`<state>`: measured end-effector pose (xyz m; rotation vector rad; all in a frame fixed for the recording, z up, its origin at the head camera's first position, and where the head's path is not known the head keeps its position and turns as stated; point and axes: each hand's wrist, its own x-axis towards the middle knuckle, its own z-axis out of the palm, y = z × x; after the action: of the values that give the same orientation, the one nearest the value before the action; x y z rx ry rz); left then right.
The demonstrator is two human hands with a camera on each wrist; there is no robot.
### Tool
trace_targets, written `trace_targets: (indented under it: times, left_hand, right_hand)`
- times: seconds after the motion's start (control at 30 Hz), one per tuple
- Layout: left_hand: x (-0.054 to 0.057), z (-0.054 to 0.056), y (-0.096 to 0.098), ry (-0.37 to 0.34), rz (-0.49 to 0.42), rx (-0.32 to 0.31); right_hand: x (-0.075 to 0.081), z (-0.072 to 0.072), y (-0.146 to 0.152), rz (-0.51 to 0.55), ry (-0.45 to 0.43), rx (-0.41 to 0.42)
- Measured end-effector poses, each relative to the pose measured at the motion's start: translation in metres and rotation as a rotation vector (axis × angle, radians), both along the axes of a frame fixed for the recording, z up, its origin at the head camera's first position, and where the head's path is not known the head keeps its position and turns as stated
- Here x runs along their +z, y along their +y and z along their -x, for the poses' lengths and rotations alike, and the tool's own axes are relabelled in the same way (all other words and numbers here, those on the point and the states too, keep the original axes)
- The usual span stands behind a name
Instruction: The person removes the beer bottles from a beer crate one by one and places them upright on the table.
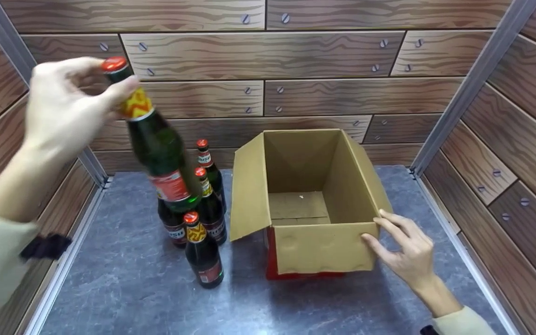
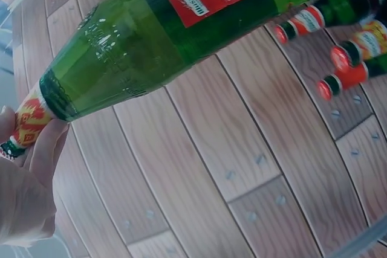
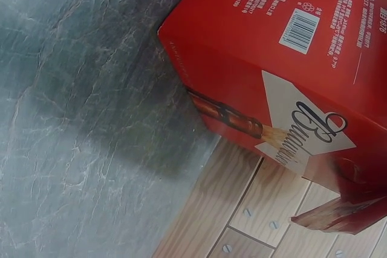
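Note:
My left hand [image 1: 65, 102] grips a green glass beer bottle [image 1: 156, 139] by its neck, just below the red cap. The bottle hangs tilted in the air, its base above several standing beer bottles [image 1: 210, 211] with red caps. In the left wrist view, the held bottle [image 2: 133, 46] shows a red label with a barcode. To the right stands an open cardboard box [image 1: 298, 204], brown inside and red outside. At its near right corner my right hand [image 1: 407, 249] pinches the flaps. The right wrist view shows the box's printed red outside [image 3: 242, 46], without the hand.
Box flaps fold outward, among them the left flap [image 1: 251, 195] beside the bottles and the front flap [image 1: 324, 249]. Box and bottles stand on a grey marbled surface [image 1: 123, 288]. Wood-patterned walls [image 1: 268, 56] with metal corner posts [image 1: 463, 93] enclose the back and sides.

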<state>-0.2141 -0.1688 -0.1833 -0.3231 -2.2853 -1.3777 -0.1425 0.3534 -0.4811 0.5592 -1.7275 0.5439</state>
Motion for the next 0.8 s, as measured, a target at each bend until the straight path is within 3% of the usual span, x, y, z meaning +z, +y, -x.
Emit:
trace_targets:
  times: [0.17, 0.33, 0.5, 0.63, 0.8]
  left_hand:
    - [-0.017, -0.006, -0.03, 0.002, 0.043, 0.068]
    - [-0.044, -0.013, -0.052, 0.022, 0.122, 0.14]
    - [-0.074, -0.028, -0.054, -0.002, 0.186, 0.192]
    - [-0.097, -0.037, -0.052, -0.047, 0.192, 0.19]
    - [-0.131, -0.042, -0.051, -0.085, 0.18, 0.185]
  right_hand:
    - [0.001, 0.001, -0.001, 0.003, 0.008, -0.001]
    - [0.002, 0.002, -0.002, 0.008, 0.013, 0.005]
    - [0.001, 0.001, -0.002, 0.003, 0.009, 0.004]
    - [0.0, 0.0, -0.001, -0.006, -0.004, -0.003]
    - [0.001, 0.0, 0.001, -0.015, -0.014, -0.016]
